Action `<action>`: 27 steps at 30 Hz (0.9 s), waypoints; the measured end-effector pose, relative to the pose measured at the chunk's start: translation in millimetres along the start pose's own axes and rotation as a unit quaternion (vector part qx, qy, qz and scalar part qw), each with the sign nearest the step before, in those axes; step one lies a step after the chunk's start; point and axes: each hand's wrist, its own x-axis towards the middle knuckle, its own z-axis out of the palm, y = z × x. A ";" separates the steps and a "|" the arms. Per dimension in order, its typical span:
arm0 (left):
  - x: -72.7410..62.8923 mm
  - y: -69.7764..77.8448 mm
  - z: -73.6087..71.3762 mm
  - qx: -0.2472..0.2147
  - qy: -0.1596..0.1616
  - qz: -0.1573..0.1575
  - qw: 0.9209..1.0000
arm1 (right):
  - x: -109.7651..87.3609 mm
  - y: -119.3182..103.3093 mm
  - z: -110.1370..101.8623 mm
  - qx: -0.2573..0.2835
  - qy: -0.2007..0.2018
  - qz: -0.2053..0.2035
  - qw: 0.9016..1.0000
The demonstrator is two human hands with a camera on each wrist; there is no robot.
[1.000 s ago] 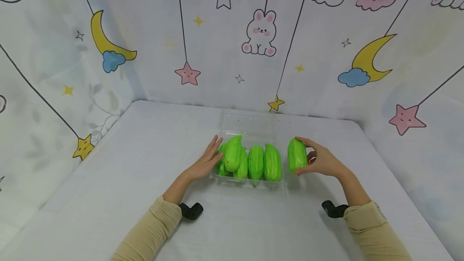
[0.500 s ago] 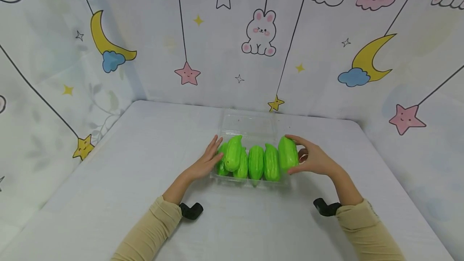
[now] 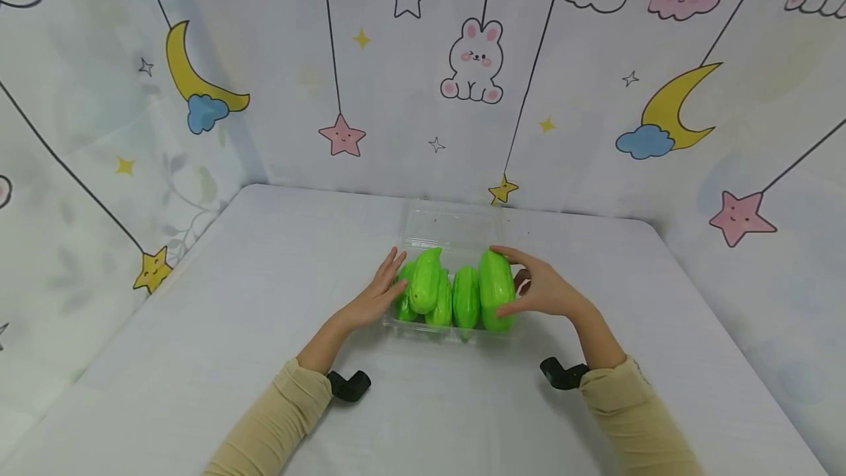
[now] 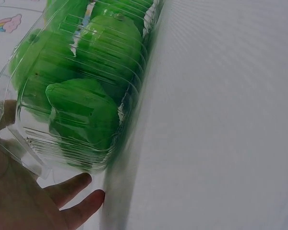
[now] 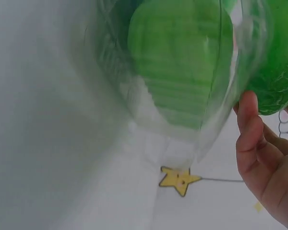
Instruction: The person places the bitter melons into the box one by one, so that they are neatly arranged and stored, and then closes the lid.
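A clear plastic box (image 3: 423, 328) holds several bright green, ridged, gourd-like pieces (image 3: 466, 296), standing side by side, with one gourd (image 3: 425, 281) lying on top of others at the left. My right hand (image 3: 548, 289) grips another green gourd (image 3: 496, 291) between thumb and fingers, over the box's right end. In the right wrist view that held gourd (image 5: 278, 86) is above the box wall, partly cut off. My left hand (image 3: 373, 301) rests at the box's left end with fingers extended; the left wrist view has the hand (image 4: 33, 196) beside the clear wall.
The box's clear lid (image 3: 452, 228) lies folded back behind it. A white cloth covers the table (image 3: 423, 402). A printed backdrop (image 3: 410, 79) with stars, moons and rabbits rises behind. Black curved pieces (image 3: 350, 386) sit at both wrists.
My right hand has carried its gourd leftward from beside the box to over its right end, covering the rightmost gourd there. My left hand has stayed in place.
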 end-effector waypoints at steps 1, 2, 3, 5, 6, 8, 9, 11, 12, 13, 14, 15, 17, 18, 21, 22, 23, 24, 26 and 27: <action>0.1 -0.4 0.0 -0.001 0.000 0.001 1.000 | 2.1 -1.9 2.2 0.001 -0.002 -0.002 1.000; 0.2 -0.8 0.0 -0.001 0.000 0.002 1.000 | 4.0 -3.9 4.2 0.003 -0.005 -0.002 1.000; 0.3 -1.2 -0.1 -0.002 0.000 0.004 1.000 | 5.9 -5.3 6.2 0.003 -0.006 -0.001 1.000; 0.2 -0.8 -0.2 -0.003 0.001 0.006 1.000 | 9.2 -8.1 10.0 0.002 -0.008 0.003 1.000; 0.0 -0.8 -0.3 -0.004 0.001 0.006 1.000 | 10.9 -9.2 11.8 -0.003 -0.008 0.004 1.000; -0.1 -0.7 -0.3 -0.004 0.000 0.006 1.000 | 13.8 -10.4 15.1 -0.011 -0.008 0.004 1.000; -0.2 -0.6 -0.3 -0.003 -0.001 0.005 1.000 | 15.1 -10.8 16.8 -0.015 -0.007 0.003 1.000; -0.3 -0.6 -0.3 -0.003 -0.002 0.005 1.000 | 17.8 -11.4 20.0 -0.025 -0.006 0.002 1.000; -0.2 -1.1 -0.3 -0.003 -0.002 0.005 1.000 | 19.2 -11.8 21.6 -0.029 -0.006 0.002 1.000; -0.2 -1.1 -0.3 -0.002 -0.002 0.005 1.000 | 20.4 -12.3 23.0 -0.033 -0.006 0.004 0.999; -0.2 -0.9 -0.4 -0.004 -0.002 0.006 1.000 | 21.6 -12.7 24.4 -0.037 -0.006 0.007 0.999; -0.2 -0.9 -0.4 -0.004 -0.003 0.007 1.000 | 22.8 -13.1 25.7 -0.040 -0.006 0.011 0.999; -0.1 -0.7 -0.4 -0.007 -0.004 0.009 1.000 | 25.0 -14.1 28.1 -0.049 -0.007 0.016 0.999; 0.0 -0.7 -0.3 -0.007 -0.004 0.010 1.000 | 26.1 -14.7 29.2 -0.051 -0.008 0.018 0.999; 0.1 -0.2 -0.4 -0.006 -0.004 0.010 1.000 | 29.3 -16.2 32.4 -0.057 -0.009 0.024 0.998; 0.1 0.0 -0.5 -0.007 -0.004 0.010 1.000 | 30.3 -16.7 33.4 -0.058 -0.011 0.025 0.998; 0.0 0.2 -0.6 -0.007 -0.004 0.009 1.000 | 31.5 -17.0 34.6 -0.059 -0.012 0.027 0.998; -0.2 0.4 -0.8 -0.007 -0.005 0.008 1.000 | 32.2 -17.7 35.6 -0.060 -0.014 0.027 0.998; -0.5 0.6 -1.1 -0.008 -0.005 0.007 1.000 | 33.5 -19.1 37.6 -0.066 -0.016 0.029 0.997; -0.5 0.6 -1.1 -0.009 -0.005 0.006 1.000 | 33.9 -19.9 38.4 -0.069 -0.016 0.029 0.997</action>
